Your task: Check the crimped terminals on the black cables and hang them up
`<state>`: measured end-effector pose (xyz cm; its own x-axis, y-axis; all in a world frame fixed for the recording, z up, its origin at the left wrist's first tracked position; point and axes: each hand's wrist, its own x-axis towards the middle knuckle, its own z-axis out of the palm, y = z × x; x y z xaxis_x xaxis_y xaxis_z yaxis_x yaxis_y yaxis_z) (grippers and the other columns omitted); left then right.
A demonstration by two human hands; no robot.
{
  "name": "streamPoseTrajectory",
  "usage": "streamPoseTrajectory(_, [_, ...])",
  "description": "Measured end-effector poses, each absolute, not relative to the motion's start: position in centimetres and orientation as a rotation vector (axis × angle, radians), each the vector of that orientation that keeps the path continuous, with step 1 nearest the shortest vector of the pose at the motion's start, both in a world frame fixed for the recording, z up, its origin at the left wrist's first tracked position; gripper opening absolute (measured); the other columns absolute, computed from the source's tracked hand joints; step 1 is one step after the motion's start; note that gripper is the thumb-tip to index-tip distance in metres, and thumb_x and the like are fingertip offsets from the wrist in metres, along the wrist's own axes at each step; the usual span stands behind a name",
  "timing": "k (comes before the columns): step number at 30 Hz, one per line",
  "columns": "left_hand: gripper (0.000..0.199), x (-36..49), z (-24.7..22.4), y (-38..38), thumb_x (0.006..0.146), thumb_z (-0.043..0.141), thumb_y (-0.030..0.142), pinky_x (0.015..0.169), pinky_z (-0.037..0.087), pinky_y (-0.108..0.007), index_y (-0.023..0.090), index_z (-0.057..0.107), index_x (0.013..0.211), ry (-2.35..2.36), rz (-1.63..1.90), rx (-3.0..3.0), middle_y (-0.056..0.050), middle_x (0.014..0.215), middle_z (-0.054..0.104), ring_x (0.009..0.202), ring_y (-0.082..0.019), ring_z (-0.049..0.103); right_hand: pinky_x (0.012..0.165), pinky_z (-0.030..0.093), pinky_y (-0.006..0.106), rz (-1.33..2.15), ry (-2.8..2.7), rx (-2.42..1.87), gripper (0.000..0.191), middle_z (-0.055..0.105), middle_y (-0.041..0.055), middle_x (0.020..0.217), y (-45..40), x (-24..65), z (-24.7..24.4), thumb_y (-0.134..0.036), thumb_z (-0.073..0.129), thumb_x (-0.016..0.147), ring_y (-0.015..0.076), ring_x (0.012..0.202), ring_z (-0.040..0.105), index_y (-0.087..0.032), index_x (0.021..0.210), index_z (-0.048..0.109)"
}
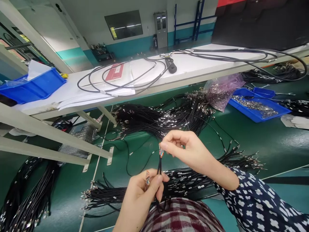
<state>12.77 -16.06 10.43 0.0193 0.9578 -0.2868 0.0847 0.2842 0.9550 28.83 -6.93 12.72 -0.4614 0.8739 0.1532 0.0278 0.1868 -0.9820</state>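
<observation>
- Checked cloth (183,216) lies closest to us, below our hands, with a dark patterned sleeve (259,201) on our right arm.
- Our left hand (146,195) has thumb and fingers closed around a doubled black cord (159,167), which stands roughly upright between our two hands.
- Our right hand (185,148), above it, pinches the cord's coloured tip (161,152) between thumb and fingertips.
- We see a small shiny piece (147,177) at our left fingers, too small for us to name.
- Beneath our hands, a long cable bundle (190,177) crosses the green floor (137,151); beyond it lies a thick cable pile (156,119).
- To the right of that pile we have a pinkish clear bag (223,91) and a blue tray (259,106) of small metal parts.
- On the white table (142,77) ahead, looped cables (106,91) lie partly over a red-and-white packet (115,72), near a black-handled tool (171,66); a blue bin (36,85) sits at the left end.
</observation>
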Motion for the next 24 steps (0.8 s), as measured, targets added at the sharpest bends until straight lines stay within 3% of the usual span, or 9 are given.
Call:
streamPoseTrajectory(11, [0.028,13.1,9.6,-16.6,0.086,0.061,0.040,0.053,0.028,-0.024,0.014,0.069,0.081,1.398,1.022,1.071,0.003,0.051,0.046,0.050,-0.009,0.034,0.046,0.030,0.017,1.930,-1.372,-0.715,0.035,0.053,-0.0035,0.056,-6.5,28.9,11.7,-0.039,0.065,0.087,0.0044,0.047,0.043,-0.014,0.065,0.057])
streamPoseTrajectory(20, [0.031,12.8,9.8,-16.4,0.089,0.057,0.043,0.055,0.028,-0.025,0.014,0.068,0.083,1.379,0.947,1.130,0.003,0.051,0.043,0.051,-0.011,0.034,0.048,0.035,0.018,1.830,-1.405,-0.713,0.030,0.055,-0.0023,0.060,-6.6,29.3,11.8,-0.036,0.065,0.088,0.0059,0.049,0.045,-0.014,0.069,0.058])
streamPoseTrajectory(24, [0.035,12.6,9.9,-16.4,0.091,0.053,0.045,0.056,0.027,-0.026,0.014,0.068,0.085,1.299,0.865,1.172,0.003,0.052,0.043,0.053,-0.011,0.035,0.054,0.038,0.018,1.699,-1.447,-0.588,0.017,0.058,-0.0011,0.075,-6.0,29.6,11.8,-0.030,0.058,0.093,0.0054,0.054,0.046,-0.015,0.089,0.063])
